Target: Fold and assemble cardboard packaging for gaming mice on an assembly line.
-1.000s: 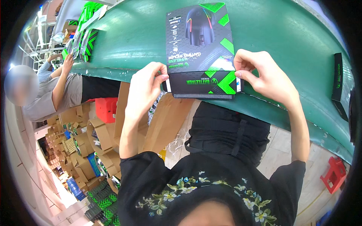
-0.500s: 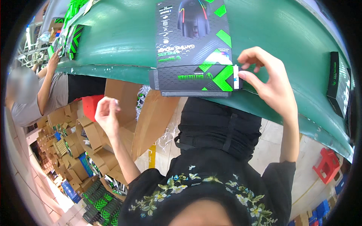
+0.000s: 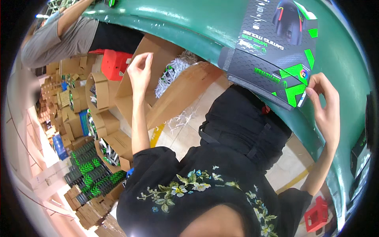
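Note:
A black and green computer mouse box (image 3: 272,59) lies on the green-topped table at the right, its short end flap facing me and overhanging the near edge. My right hand (image 3: 327,108) is at its right corner, thumb and index finger closed against the box beside a small white label (image 3: 302,98). Out to the left, my left hand (image 3: 140,75) is raised in front of an open carton, thumb and index finger pinched together. Whatever sits between those fingertips, if anything, is too small to make out.
The open carton (image 3: 185,89) holds shredded paper (image 3: 173,73). A red stool (image 3: 114,65) stands behind it, near a co-worker in grey (image 3: 79,39). Stacked black-green boxes (image 3: 89,168) and several cartons fill the left floor. Another red stool (image 3: 317,215) is at lower right.
My view has turned left, so the box and table appear farther right. The left hand is now raised upright, its fingers pinched. The right hand stays at the box's corner by the label.

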`<state>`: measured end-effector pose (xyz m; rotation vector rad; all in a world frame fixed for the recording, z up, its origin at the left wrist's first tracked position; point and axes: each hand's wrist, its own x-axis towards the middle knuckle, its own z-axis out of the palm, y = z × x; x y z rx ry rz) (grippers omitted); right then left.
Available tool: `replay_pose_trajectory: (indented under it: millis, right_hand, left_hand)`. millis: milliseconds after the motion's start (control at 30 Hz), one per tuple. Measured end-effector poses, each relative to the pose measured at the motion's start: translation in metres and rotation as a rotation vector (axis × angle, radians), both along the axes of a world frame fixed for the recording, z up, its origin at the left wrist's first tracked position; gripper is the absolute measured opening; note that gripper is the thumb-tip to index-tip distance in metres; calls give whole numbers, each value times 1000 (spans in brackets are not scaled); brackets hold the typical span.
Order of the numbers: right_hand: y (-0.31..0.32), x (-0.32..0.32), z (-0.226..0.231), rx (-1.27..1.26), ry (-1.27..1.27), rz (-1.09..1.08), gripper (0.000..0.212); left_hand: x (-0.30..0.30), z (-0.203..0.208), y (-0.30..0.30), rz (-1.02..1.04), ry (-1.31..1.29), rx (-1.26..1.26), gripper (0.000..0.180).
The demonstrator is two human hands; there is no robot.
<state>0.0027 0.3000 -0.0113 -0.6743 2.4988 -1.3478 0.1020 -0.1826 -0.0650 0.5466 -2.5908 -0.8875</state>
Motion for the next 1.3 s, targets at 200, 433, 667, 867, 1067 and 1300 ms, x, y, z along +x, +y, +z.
replay_pose_trajectory:
  millis: [200,433,667,867,1067,1300]
  right_hand:
    - [6,5,14,141,116,-43,11]
    - [7,-10,12,-46,-113,46,11]
    - [7,6,17,179,141,3,11]
    - [10,26,8,145,197,-126,13]
    - [12,30,31,115,318,-97,18]
    - [-68,71,53,-653,216,-507,12]
  left_hand:
    - [-22,12,47,-158,-22,49,21]
    - [-16,48,86,-153,39,-74,19]
    - [-19,56,110,-337,56,-127,21]
    - [-17,50,116,-331,61,-18,22]
    - [-4,55,108,-348,22,-97,24]
    - [-15,39,143,-294,54,93,30]
